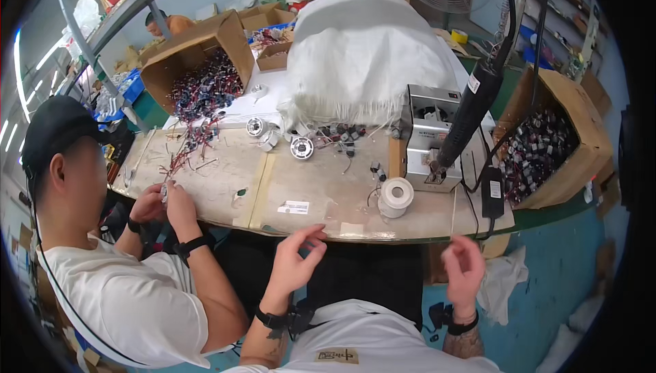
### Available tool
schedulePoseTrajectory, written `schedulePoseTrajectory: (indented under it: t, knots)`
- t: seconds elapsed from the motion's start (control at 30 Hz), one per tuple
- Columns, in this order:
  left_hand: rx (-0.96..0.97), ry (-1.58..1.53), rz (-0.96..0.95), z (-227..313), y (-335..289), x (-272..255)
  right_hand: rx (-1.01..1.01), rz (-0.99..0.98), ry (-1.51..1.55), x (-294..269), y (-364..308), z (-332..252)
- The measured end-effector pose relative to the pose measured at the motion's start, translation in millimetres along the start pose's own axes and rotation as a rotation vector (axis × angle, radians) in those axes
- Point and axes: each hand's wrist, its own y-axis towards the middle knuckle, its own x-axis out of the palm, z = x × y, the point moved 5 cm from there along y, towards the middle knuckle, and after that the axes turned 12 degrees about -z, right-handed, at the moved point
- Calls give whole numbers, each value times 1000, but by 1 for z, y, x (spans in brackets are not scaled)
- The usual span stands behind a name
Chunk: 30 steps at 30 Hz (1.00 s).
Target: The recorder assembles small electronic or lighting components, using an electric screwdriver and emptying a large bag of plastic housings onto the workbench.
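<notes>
My left hand [297, 261] hovers at the table's front edge, its fingers loosely bent and apart, with nothing visible in it. Off to the right, my right hand [465, 274] is held up in front of the edge with its fingers loosely curled and apart; nothing shows in it. A white spool-like cylinder [395, 198] with a hole in its top stands on the table between and beyond my hands. Behind it is a metal box-shaped fixture [432, 142], with a black hanging power tool [471, 103] pointing down into it. A round white part [301, 147] lies beyond my left hand.
Small wired parts [345, 137] lie mid-table. Tipped cardboard boxes of wired parts stand left [205, 79] and right [540, 147]. A black adapter [492, 192] with cables lies at right. A white woven sack [362, 51] rises behind. A co-worker [123, 270] handles a small part at left.
</notes>
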Motion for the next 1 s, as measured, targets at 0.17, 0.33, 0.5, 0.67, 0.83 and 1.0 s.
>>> schedulePoseTrajectory:
  t: [0.17,0.33,0.5,0.67,0.83,1.0]
  knots:
    - [-47,40,45,7,35,-13,-464,208,-217,14,89,-65]
    - [27,164,-93,26,111,-17,-492,252,-208,9,150,-74]
    - [329,406,-96,43,218,-7,-329,31,39,14,183,-77]
    - [310,664,-19,31,329,1,-325,73,169,2,186,-83]
    - [266,797,124,26,401,7,-592,-154,308,-22,172,-95]
    - [77,949,439,36,425,5,-424,-90,358,-39,159,-63]
